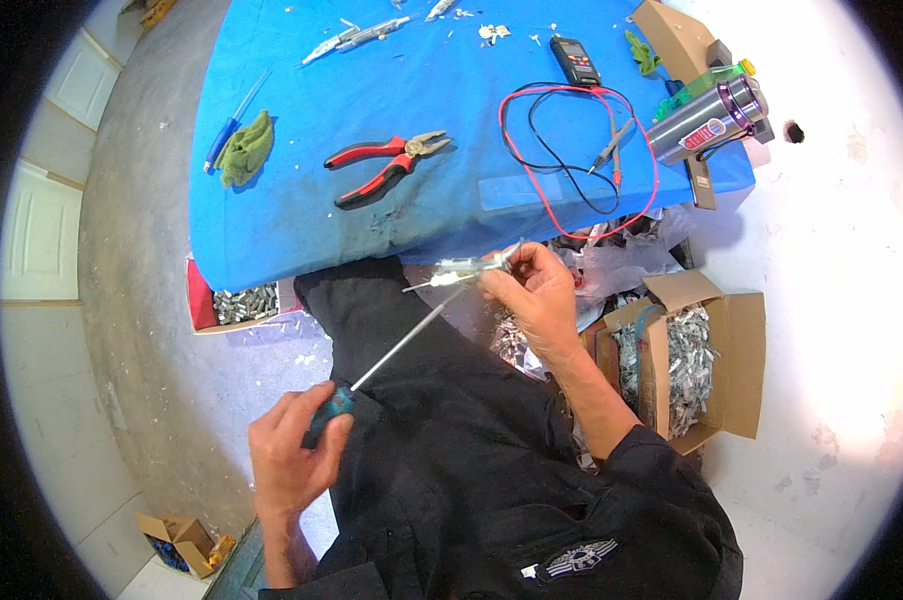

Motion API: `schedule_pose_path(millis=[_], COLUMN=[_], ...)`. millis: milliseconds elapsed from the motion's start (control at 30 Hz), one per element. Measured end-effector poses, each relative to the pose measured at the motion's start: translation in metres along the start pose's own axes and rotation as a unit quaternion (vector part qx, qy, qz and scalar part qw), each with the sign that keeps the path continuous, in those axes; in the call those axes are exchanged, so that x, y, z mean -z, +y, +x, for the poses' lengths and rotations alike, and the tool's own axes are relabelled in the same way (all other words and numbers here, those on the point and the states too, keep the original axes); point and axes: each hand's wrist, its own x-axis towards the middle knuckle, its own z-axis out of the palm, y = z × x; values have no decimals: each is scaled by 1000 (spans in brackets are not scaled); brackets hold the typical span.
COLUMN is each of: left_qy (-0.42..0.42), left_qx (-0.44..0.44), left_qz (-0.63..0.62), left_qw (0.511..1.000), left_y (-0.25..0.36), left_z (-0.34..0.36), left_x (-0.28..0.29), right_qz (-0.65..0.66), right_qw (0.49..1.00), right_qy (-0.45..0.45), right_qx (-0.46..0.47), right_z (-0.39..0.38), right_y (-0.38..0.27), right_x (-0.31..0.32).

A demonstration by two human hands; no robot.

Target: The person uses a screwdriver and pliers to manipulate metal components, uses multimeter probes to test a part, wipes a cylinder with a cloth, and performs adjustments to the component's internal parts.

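Our left grip [297,440] clasps a screwdriver [394,351], its tip beside the part [472,266] pinched in our right grip [537,300]; we'd best brace the part firmly, keeping that grip clear of the tip's path.

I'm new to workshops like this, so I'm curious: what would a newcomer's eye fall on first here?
Probably the bright blue cloth across the upper middle, with red-and-black pliers lying open on it. Just below its near edge, the left hand holds a screwdriver angled toward a small clear-and-white piece in the right hand. At right, an open cardboard box brims with shiny scraps.
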Motion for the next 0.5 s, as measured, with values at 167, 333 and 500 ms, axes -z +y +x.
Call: schedule_pose_path(millis=[167,333,500], left_qy=[30,50,59], left_qx=[0,-2,-7], left_qz=[1,15,47], left_qw=[1000,999,997], left_y=[5,7,7], left_z=[-8,-10,-13], left_x=[-26,-37,-44], right_qz=[21,27,10], right_qw=[998,998,997], right_qy=[52,61,76], right_qx=[-12,17,31], right_z=[-2,-7,-12], right_y=[0,3,11], right_x=[-14,-23,-28])
